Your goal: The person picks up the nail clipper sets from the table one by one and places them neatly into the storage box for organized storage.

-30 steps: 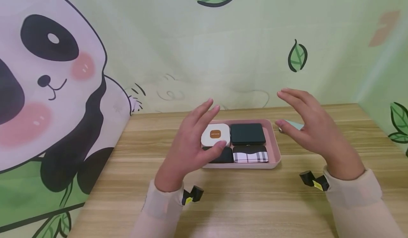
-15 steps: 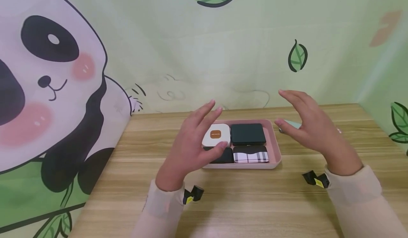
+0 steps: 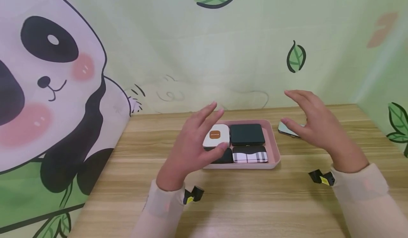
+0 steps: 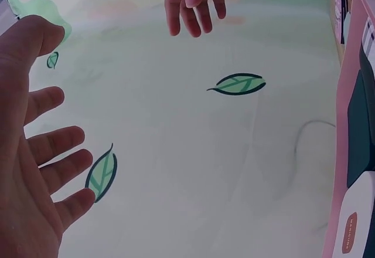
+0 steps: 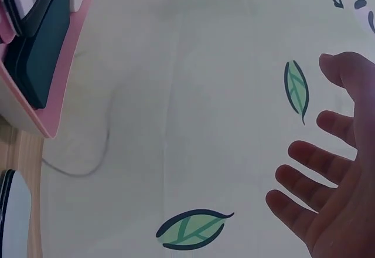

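My left hand (image 3: 191, 146) hovers over the left end of a pink tray (image 3: 274, 151), fingers relaxed and holding nothing. It hides part of a white square case (image 3: 220, 130) with a brown label and a black item (image 3: 227, 156). A dark green flat case (image 3: 247, 134) and a checked case with a dark top (image 3: 250, 156) fill the rest of the tray. Right of the tray, my right hand (image 3: 322, 128) is raised with its thumb apart from the fingers. It partly covers a pale blue flat item (image 3: 287, 129) on the table.
The wooden table (image 3: 242, 202) reaches back to a green printed cloth (image 3: 242, 54) with leaves. A large panda print (image 3: 54, 71) covers the left side. Small black cameras (image 3: 193, 194) sit at both wrists.
My right hand has shifted slightly to the right, so more of the pale blue item's near side shows. The left hand has barely moved, and the tray stays where it was.
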Tool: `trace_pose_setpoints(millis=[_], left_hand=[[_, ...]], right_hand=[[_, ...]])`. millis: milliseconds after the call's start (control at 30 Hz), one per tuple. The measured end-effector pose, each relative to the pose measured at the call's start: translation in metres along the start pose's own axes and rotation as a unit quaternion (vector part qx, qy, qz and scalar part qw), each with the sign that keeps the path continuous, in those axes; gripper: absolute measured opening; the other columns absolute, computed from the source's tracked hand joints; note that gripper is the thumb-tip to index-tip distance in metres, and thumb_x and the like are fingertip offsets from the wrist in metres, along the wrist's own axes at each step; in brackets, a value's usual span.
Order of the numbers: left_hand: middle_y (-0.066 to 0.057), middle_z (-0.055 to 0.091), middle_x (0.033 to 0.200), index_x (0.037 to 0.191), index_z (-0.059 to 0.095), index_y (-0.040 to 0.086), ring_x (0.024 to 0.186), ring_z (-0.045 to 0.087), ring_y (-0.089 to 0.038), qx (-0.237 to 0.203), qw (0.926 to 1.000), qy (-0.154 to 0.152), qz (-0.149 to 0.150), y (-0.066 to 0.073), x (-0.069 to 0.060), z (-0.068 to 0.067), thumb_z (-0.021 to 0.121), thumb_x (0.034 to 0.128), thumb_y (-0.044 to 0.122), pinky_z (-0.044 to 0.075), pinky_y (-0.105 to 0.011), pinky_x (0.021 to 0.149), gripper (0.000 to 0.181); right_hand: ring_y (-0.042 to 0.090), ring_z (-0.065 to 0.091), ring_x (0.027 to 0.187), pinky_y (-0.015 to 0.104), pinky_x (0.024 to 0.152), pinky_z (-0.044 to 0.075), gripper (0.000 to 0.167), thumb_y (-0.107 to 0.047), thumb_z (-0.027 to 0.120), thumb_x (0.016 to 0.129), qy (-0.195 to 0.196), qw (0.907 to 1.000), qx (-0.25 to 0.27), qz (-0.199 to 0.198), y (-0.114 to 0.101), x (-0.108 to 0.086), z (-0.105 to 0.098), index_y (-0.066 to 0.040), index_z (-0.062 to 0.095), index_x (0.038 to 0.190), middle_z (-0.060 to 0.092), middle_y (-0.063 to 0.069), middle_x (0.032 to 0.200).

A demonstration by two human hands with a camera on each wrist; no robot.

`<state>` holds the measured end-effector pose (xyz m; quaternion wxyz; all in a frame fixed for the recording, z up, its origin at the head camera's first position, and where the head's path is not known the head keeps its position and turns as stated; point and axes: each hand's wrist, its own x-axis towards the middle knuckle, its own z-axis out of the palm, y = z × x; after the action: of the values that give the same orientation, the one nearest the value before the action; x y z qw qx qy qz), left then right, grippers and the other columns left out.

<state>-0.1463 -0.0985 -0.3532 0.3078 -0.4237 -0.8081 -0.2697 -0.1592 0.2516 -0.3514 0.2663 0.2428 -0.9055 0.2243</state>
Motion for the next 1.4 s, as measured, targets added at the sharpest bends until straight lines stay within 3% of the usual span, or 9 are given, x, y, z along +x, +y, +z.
trace_pose_setpoints(millis=[267,500,733,900,1067,1200,1300,1400], left_hand=[[-0.012,0.043,0.155,0.151,0.043,0.016,0.139,0.046,-0.030,-0.009,0.9999,-0.011,0.010,0.001,0.000,0.009,0.067,0.0897,0.041,0.042,-0.052,0.104,0.070],[-0.013,0.043,0.155,0.151,0.042,0.016,0.140,0.044,-0.031,-0.007,0.9998,-0.010,0.017,0.001,0.000,0.012,0.066,0.0903,0.041,0.041,-0.053,0.107,0.070],[-0.014,0.044,0.154,0.151,0.043,0.015,0.136,0.048,-0.031,-0.006,0.9996,-0.008,0.028,0.003,0.001,0.013,0.063,0.0931,0.044,0.043,-0.053,0.104,0.068],[-0.014,0.043,0.155,0.151,0.043,0.015,0.116,0.060,-0.026,-0.003,0.9994,-0.011,0.031,0.003,0.001,0.015,0.060,0.0946,0.046,0.044,-0.052,0.103,0.067],[-0.013,0.042,0.156,0.153,0.041,0.016,0.100,0.063,-0.019,-0.001,0.9994,-0.024,0.026,0.004,0.001,0.015,0.066,0.0916,0.043,0.044,-0.052,0.104,0.071],[-0.012,0.041,0.157,0.153,0.040,0.017,0.118,0.060,-0.024,-0.002,0.9992,-0.034,0.022,0.005,0.001,0.015,0.069,0.0896,0.042,0.043,-0.052,0.106,0.074],[-0.012,0.041,0.157,0.153,0.041,0.017,0.138,0.047,-0.030,-0.002,0.9990,-0.041,0.016,0.005,0.000,0.016,0.070,0.0888,0.041,0.041,-0.053,0.109,0.075],[-0.011,0.041,0.157,0.153,0.042,0.016,0.141,0.043,-0.029,-0.002,0.9989,-0.044,0.014,0.005,0.000,0.016,0.070,0.0887,0.040,0.039,-0.053,0.111,0.074]], right_hand=[[0.037,0.044,0.133,0.057,0.078,0.056,0.073,-0.024,0.075,0.089,-0.024,0.9990,-0.004,0.037,0.009,-0.005,-0.001,-0.014,0.041,0.153,0.043,0.017,0.150],[0.042,0.039,0.137,0.067,0.106,0.035,0.070,-0.030,0.072,0.092,-0.035,0.9974,0.003,0.062,0.026,-0.007,-0.002,-0.014,0.041,0.153,0.042,0.019,0.151],[0.045,0.037,0.138,0.070,0.105,0.033,0.069,-0.035,0.068,0.094,-0.060,0.9937,-0.001,0.095,0.044,-0.010,-0.003,-0.013,0.040,0.153,0.040,0.021,0.151],[0.048,0.037,0.136,0.071,0.104,0.033,0.069,-0.037,0.066,0.096,-0.084,0.9905,-0.020,0.107,0.056,-0.011,-0.002,-0.012,0.039,0.153,0.040,0.024,0.150],[0.049,0.037,0.135,0.072,0.104,0.032,0.070,-0.043,0.063,0.097,-0.104,0.9865,-0.034,0.122,0.067,-0.013,0.001,-0.010,0.037,0.154,0.040,0.027,0.148],[0.050,0.035,0.136,0.072,0.105,0.030,0.072,-0.046,0.061,0.098,-0.118,0.9828,-0.036,0.138,0.076,-0.016,0.003,-0.008,0.036,0.154,0.038,0.028,0.149],[0.051,0.034,0.137,0.072,0.106,0.029,0.073,-0.044,0.061,0.098,-0.122,0.9814,-0.036,0.144,0.082,-0.018,0.004,-0.006,0.034,0.154,0.037,0.029,0.150],[0.052,0.034,0.136,0.072,0.105,0.030,0.073,-0.044,0.060,0.098,-0.120,0.9812,-0.040,0.146,0.089,-0.020,0.005,-0.006,0.033,0.155,0.037,0.030,0.149]])
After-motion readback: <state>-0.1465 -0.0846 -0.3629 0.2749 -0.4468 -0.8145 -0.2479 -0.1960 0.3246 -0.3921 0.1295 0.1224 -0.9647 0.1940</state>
